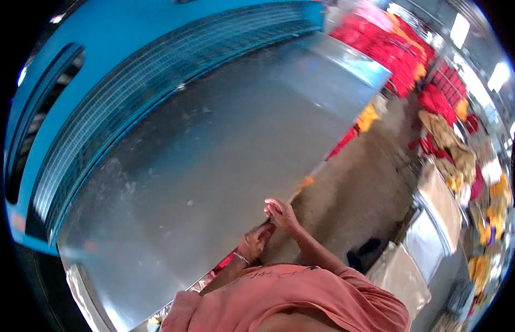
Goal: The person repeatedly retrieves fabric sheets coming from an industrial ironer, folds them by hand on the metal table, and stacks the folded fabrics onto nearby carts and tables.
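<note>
My left hand (257, 241), with a bracelet at the wrist, is at the near edge of a wide metal table (213, 149). Its fingers are curled, and whatever they hold, if anything, is hidden. Close beside it and slightly farther forward is my right hand (282, 213), just over the same edge. The fingers of that hand are loosely bent and a little apart, with nothing visible in them. Both hands are somewhat blurred.
A blue machine (130, 39) with a band of fine lines runs along the table's far side. Red cloth heaps (379, 50) lie beyond the table's end. Wrapped stacks (401, 276) stand to my right across the brown floor (351, 188). Red and orange cloth hangs beneath the table edge.
</note>
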### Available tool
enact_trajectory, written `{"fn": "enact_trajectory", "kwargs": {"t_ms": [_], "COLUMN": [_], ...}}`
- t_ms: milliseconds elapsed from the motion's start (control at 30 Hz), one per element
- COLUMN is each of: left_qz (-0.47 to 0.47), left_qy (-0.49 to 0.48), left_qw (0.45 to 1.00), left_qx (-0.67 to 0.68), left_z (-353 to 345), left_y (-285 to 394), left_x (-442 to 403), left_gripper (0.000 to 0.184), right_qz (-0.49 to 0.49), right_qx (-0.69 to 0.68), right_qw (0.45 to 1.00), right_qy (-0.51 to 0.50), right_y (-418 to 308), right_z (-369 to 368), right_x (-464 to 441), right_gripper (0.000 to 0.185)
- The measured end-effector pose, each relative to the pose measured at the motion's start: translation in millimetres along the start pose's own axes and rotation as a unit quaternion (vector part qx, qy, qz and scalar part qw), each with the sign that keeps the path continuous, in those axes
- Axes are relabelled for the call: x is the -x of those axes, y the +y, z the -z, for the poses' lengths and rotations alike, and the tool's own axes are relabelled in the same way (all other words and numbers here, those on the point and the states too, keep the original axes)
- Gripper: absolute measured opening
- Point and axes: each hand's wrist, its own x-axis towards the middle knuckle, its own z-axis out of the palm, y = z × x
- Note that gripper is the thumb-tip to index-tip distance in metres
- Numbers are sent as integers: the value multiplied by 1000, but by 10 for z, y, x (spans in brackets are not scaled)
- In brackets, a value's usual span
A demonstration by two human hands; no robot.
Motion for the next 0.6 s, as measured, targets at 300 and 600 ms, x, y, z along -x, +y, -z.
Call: {"fn": "enact_trajectory", "kwargs": {"t_ms": [300, 600], "left_qz": [113, 144], "left_qy": [274, 258], "left_qw": [909, 889], "left_qx": [-294, -349], "left_z": [1366, 1372], "left_y": [-999, -1034], "left_x": [-60, -99], "left_gripper": [35, 42], "right_qz": [-162, -233], "right_qx": [-42, -66], "right_qw": [982, 952], "right_qy": [-88, -188], "right_y": [-173, -409], "right_z": [-255, -169], "right_x": [-466, -762], "right_gripper": [17, 25]}}
